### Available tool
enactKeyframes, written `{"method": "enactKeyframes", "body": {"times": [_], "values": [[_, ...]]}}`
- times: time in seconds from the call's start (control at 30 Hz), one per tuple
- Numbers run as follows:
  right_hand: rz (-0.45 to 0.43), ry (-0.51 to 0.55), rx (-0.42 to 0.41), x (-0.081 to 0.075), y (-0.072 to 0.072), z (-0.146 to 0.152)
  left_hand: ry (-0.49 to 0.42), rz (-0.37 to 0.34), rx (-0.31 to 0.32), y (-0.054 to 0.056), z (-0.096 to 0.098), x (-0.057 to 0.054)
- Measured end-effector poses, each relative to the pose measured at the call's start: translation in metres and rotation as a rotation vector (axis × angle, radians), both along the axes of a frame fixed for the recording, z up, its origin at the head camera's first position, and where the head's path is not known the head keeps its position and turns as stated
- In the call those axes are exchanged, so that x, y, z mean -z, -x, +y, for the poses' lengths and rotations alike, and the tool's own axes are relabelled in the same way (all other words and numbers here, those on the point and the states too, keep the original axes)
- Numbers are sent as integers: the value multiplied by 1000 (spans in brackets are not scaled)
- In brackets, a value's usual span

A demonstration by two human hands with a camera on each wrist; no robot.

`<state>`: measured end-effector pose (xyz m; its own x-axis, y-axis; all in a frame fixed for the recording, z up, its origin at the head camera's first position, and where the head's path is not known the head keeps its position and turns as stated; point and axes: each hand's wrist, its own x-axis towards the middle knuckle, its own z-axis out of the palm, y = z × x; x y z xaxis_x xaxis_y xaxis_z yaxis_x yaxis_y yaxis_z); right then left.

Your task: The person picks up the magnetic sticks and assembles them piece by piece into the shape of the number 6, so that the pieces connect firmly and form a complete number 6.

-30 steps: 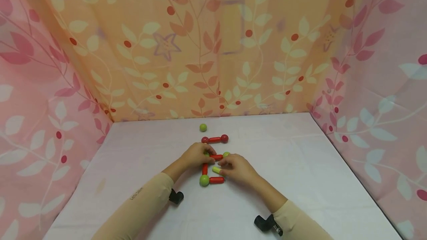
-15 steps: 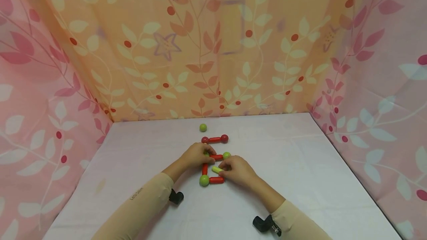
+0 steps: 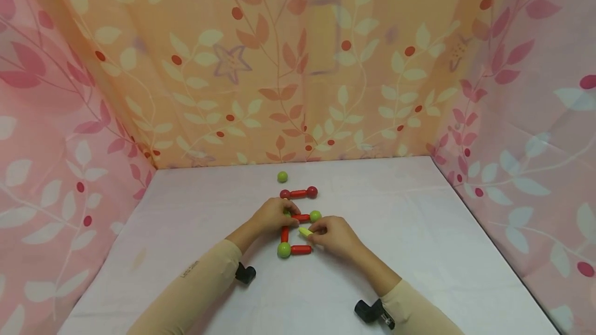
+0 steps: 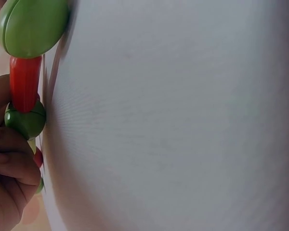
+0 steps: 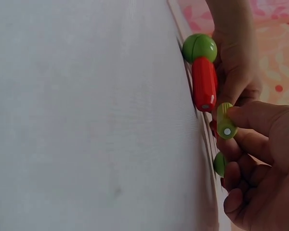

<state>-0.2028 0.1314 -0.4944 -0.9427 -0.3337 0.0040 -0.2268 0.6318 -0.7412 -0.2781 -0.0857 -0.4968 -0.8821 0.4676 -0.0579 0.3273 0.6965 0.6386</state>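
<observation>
My left hand grips the green ball at the far-left corner of a flat frame of magnetic rods and balls. From that ball a red rod runs right to another green ball. A second red rod comes nearer to a larger green ball, which carries a red rod with a free right end. My right hand pinches a yellow-green rod between thumb and fingers, above the frame's inside; its silvery end shows in the right wrist view.
Behind the left hand, a red rod joins two dark red balls on the white table. A loose green ball sits farther back. Patterned cloth walls the back and both sides.
My right hand has shifted the yellow-green rod slightly away from me, off the near red rod. The left hand stays at its corner ball.
</observation>
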Motion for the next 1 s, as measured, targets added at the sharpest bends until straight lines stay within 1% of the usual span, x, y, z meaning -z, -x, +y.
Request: {"method": "enactKeyframes", "body": {"times": [0.17, 0.4, 0.53, 0.63, 0.73, 0.87, 1.0], "values": [[-11, 17, 55, -4, -4, 8, -9, 1, 5, 1, -1, 0], [-51, 59, 138, -8, -7, 17, -8, -22, -16, 0, -2, 0], [-65, 74, 187, -9, -8, 20, -14, -54, -32, 0, -2, 0], [-71, 76, 226, -8, -9, 22, -23, -66, -34, 0, -2, 0], [-85, 79, 268, -7, -9, 22, -24, -63, -32, 0, -1, -1], [-89, 80, 302, -4, -9, 21, -24, -77, -39, 0, -1, -1], [-85, 83, 331, 0, -10, 19, -27, -59, -23, 0, 0, 1]]}}
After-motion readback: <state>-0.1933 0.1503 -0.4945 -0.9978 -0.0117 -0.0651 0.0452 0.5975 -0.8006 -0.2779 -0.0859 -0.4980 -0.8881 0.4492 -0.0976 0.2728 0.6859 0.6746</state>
